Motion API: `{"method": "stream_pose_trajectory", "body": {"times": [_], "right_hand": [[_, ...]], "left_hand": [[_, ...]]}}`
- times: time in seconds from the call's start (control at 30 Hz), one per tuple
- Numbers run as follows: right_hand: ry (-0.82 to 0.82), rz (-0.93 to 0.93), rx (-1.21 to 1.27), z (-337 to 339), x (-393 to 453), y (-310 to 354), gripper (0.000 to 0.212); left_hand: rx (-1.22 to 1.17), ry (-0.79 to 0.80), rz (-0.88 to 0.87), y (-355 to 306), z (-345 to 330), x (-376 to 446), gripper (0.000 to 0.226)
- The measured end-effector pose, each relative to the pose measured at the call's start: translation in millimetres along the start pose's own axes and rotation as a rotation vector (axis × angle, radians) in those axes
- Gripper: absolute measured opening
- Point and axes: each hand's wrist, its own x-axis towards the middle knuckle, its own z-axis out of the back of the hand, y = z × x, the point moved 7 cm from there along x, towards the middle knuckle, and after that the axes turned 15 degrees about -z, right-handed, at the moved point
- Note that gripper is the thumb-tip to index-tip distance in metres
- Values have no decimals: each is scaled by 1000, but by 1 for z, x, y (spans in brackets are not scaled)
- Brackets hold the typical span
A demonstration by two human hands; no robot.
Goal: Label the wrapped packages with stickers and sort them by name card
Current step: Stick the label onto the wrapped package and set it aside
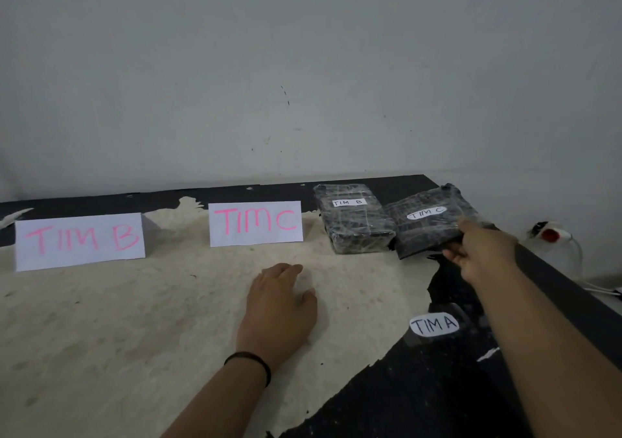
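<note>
— Nearest the lens, what do we have?

— Two bare forearms reaching in from the bottom of the frame. At lower centre, the left hand (pixel 281 309) lies palm-down and flat on the bench (pixel 101 336), fingers loosely spread, holding nothing; a dark band (pixel 250 363) circles the wrist.

— And the other?

— At centre right, the right hand (pixel 478 252) grips the near right corner of a black wrapped package (pixel 427 228), thumb on top, fingers curled beneath. That package carries a white sticker (pixel 426 213) reading "TIM C" and sits tilted, its left edge touching a second package.

— Describe the second one.

— Also black and film-wrapped, the second package (pixel 353 222) lies flat on the bench near the back edge, with a sticker (pixel 349 202) reading "TIM B".

— Where are the name cards?

— Folded white cards with pink lettering stand along the back. The "TIM C" card (pixel 255 223) is at mid-frame, just left of the second package. The "TIM B" card (pixel 79 240) stands at far left, well apart from both packages.

— Anything else?

— A loose white label (pixel 434 324) reading "TIM A" lies on a dark patch of the bench at lower right, between the two arms. The bench's black surface is worn away to a pale layer across most of its middle.
</note>
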Motion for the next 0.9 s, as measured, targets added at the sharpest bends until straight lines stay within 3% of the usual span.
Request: {"method": "stream_pose_trajectory", "body": {"times": [0.17, 0.3, 0.43, 0.6, 0.9], "right_hand": [[-49, 25, -110, -1, 8, -6, 63], [-197, 175, -539, -4, -15, -3, 85], [-362, 543, -1108, -24, -64, -1, 38], [-121, 457, -1451, -55, -67, -37, 27], [-16, 533, -1455, -64, -57, -40, 46]], "left_hand": [[2, -7, 0, 1, 0, 1, 47], [7, -9, -7, 1, 0, 1, 45], [17, -4, -10, 2, -1, 1, 44], [35, -1, -11, 2, -2, 0, 43], [-23, -50, 1, 1, 2, 1, 44]]}}
